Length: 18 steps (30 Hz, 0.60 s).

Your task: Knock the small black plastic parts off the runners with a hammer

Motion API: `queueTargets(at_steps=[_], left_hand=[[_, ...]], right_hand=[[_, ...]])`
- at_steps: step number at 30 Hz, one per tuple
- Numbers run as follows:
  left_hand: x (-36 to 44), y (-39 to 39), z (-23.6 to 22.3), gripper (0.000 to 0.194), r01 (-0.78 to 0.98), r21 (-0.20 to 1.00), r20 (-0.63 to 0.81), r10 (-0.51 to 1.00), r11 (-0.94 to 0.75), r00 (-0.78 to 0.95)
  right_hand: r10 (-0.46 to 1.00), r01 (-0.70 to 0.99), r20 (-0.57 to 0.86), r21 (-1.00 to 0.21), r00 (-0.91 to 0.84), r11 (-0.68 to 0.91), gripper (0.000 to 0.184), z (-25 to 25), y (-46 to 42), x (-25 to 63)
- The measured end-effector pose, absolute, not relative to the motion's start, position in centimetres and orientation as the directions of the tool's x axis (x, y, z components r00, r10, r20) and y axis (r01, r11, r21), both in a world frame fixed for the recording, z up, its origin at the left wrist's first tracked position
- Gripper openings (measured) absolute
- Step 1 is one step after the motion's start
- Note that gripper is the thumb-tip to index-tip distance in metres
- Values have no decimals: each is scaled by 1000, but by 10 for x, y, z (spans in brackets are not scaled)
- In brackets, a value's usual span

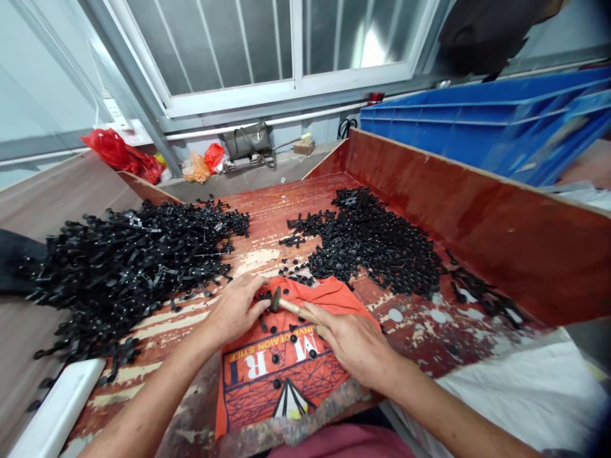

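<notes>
My right hand (351,343) is closed round the wooden handle of a small hammer (291,308). The dark hammer head is beside my left fingertips. My left hand (241,308) is closed, thumb and fingers pinching a small black part (260,296) that they partly hide. Both hands are over an orange printed cloth (291,356) on the worn red board. Several small round black pieces (277,383) lie scattered on this cloth.
Heaps of black linked parts lie to the left (143,254) and right (377,242). A red wooden side board (477,222) borders the right, with blue crates (453,121) behind. At lower left is a white bar-shaped object (60,407). Plastic bags (126,156) sit at the back.
</notes>
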<state>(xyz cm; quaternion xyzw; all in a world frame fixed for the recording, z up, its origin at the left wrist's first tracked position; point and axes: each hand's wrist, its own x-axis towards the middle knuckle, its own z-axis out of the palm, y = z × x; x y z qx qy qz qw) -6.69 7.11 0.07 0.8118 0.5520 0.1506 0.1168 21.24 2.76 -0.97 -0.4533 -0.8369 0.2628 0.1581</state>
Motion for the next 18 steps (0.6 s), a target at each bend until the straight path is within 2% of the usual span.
queueTargets(at_steps=[2, 7, 11, 15, 18], left_hand=[[-63, 77, -8, 21, 848, 387, 31, 924, -361, 380], [-68, 84, -26, 15, 825, 509, -103, 935, -244, 340], [-71, 84, -26, 17, 786, 576, -106, 932, -225, 345], [-68, 83, -26, 18, 709, 659, -128, 891, -251, 435], [-70, 84, -29, 21, 691, 682, -144, 882, -240, 448]], right_hand=[[842, 689, 27, -560, -540, 460, 64, -10, 28, 213], [858, 703, 65, -544, -510, 458, 59, -1, 29, 221], [886, 728, 137, -523, -443, 444, 57, 1, 27, 222], [868, 785, 43, -406, -495, 468, 56, -6, 27, 211], [852, 778, 28, -393, -522, 490, 55, -8, 30, 208]])
